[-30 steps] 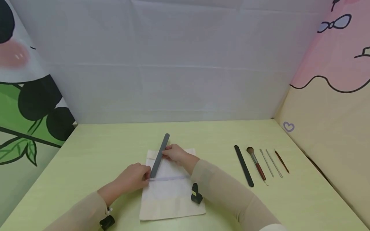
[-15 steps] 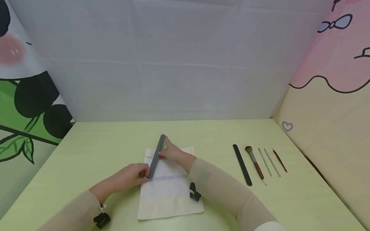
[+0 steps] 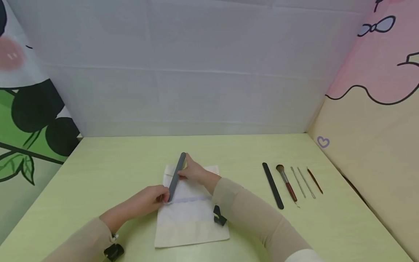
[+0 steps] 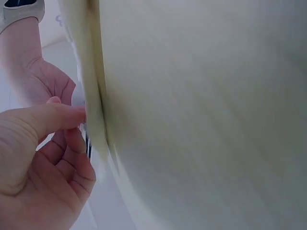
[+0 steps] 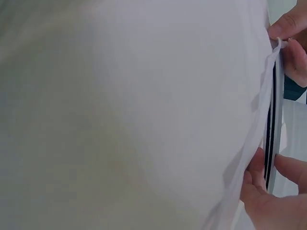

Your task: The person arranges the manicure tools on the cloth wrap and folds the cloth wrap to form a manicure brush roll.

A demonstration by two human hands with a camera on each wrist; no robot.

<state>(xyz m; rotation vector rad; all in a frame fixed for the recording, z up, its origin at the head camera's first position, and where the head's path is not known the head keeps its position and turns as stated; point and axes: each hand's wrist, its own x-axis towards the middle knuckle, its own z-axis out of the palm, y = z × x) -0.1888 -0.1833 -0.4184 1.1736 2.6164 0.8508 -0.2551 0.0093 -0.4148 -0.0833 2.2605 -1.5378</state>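
Observation:
A long grey strip with rounded ends, like a nail file (image 3: 177, 177), stands slanted over a white cloth pouch (image 3: 191, 227). My right hand (image 3: 195, 171) pinches it around the middle, one finger stretched along its edge toward the top end. My left hand (image 3: 151, 197) pinches the cloth at the pouch's crosswise pocket edge, right by the file's lower end. Seen from the right wrist, the file (image 5: 272, 127) shows a layered grey-and-black edge beside the raised cloth fold (image 5: 256, 120). In the left wrist view, the thumb and fingers of my left hand (image 4: 45, 158) meet at the cloth.
To the right lie a black file-like strip (image 3: 273, 185), a brush (image 3: 286, 183) with a red-brown handle, two thin metal tools (image 3: 298, 182) and a slim brown-handled tool (image 3: 315, 180). A white backdrop (image 3: 196, 91) rises behind the table; printed panels flank it.
My right hand has shifted its hold, a finger now reaching up along the file's edge. The head view has drifted a little, so the scene sits slightly further left.

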